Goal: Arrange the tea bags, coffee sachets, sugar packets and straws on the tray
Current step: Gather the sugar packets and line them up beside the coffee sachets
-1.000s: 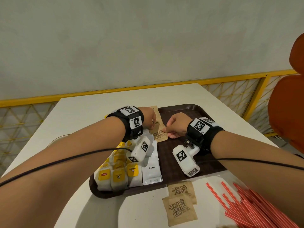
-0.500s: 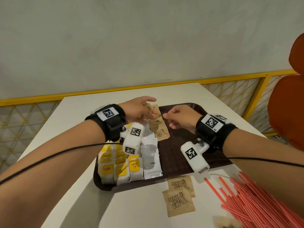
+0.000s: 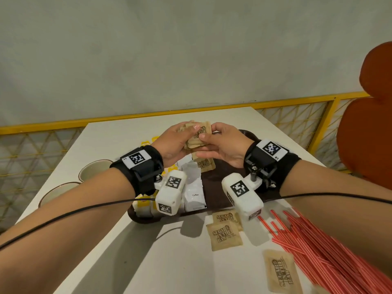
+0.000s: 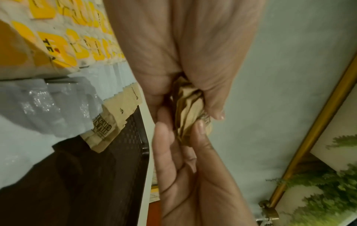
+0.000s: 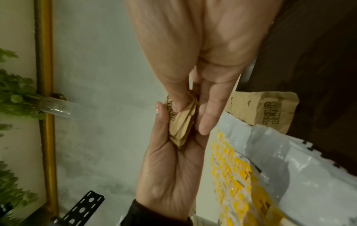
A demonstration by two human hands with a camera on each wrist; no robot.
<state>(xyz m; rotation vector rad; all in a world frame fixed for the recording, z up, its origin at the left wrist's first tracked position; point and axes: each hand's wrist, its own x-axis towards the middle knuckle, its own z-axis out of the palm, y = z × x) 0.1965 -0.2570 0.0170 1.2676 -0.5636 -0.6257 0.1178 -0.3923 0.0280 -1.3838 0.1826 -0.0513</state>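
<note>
Both hands met above the tray [image 3: 246, 132]: the left hand [image 3: 171, 145] and the right hand [image 3: 224, 147] each pinched one stack of sugar packets [image 3: 197, 136], perhaps five or six. Three more packets [image 3: 224, 234] lay on the table at six o'clock, beside the straws [image 3: 314, 242] at four o'clock.

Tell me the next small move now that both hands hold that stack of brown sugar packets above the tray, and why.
Probably lower the stack of sugar packets onto the tray, beside the sugar packet already lying there. Left hand and right hand both pinch the stack in the air, seemingly squared. Three loose packets and the straws are on the table, outside the tray.
</note>
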